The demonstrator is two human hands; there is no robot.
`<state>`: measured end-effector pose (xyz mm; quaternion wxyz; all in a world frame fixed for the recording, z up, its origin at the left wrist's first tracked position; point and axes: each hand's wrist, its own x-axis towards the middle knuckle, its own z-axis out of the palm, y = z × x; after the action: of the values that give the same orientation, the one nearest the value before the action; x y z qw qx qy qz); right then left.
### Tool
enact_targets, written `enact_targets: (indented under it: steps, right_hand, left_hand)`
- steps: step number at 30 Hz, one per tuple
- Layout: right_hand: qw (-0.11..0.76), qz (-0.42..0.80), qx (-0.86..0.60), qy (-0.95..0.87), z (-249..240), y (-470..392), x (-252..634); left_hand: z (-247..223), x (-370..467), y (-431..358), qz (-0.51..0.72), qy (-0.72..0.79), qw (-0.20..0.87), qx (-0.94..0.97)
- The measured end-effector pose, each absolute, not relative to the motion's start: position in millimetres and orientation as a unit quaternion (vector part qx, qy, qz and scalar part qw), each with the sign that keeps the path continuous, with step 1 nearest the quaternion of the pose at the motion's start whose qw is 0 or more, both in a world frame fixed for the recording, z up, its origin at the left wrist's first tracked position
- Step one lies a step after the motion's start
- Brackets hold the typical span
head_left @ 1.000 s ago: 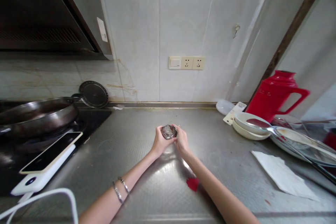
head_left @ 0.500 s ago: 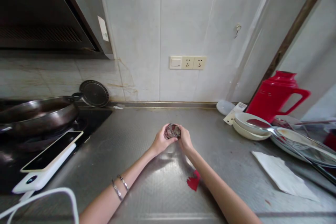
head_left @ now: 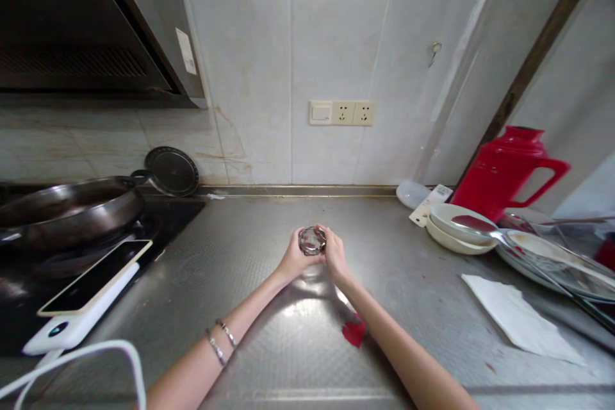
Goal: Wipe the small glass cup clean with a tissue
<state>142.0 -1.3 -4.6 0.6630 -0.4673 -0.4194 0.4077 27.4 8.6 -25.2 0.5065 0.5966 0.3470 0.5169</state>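
Observation:
Over the middle of the steel counter, both hands hold a small round glass dish [head_left: 311,241]; it looks like clear glass with a dark, patterned rim, and its exact kind is hard to make out. The fingers of my left hand [head_left: 294,257] curl around its left and near side. My right hand [head_left: 336,252] grips it from the right, fingertips at the far rim. Fingers cover parts of the sides. A torn red scrap [head_left: 354,333] lies on the counter beside my right forearm.
On the left, a metal pan [head_left: 77,211] sits on the black cooktop, near a phone [head_left: 96,278] and a white power bank [head_left: 79,320] with a cable. To the right stand a red thermos jug [head_left: 500,173], stacked bowls [head_left: 456,240], plates [head_left: 567,262] and a white paper napkin [head_left: 521,320].
Between my hands the glass dish has turned slightly and shifted a little left, so its round face shows lighter. The fingers of my right hand have moved along its rim.

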Motion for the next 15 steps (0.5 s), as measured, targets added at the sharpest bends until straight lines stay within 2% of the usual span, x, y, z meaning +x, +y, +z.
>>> enact_targets:
  steps: [3,5,11,15]
  right_hand:
    - [0.654,0.431,-0.464,-0.414,-6,6,152]
    - [0.647,0.449,-0.458,-0.412,-7,9,157]
    - [0.609,0.502,-0.439,-0.429,-5,11,156]
    - [0.615,0.489,-0.445,-0.429,-4,10,153]
  left_hand:
    - [-21,27,5,0.468,0.292,0.566,0.612]
    - [-20,25,5,0.452,0.284,0.569,0.625]
    - [-18,18,12,0.466,0.318,0.457,0.688]
    - [-18,19,11,0.494,0.352,0.402,0.686]
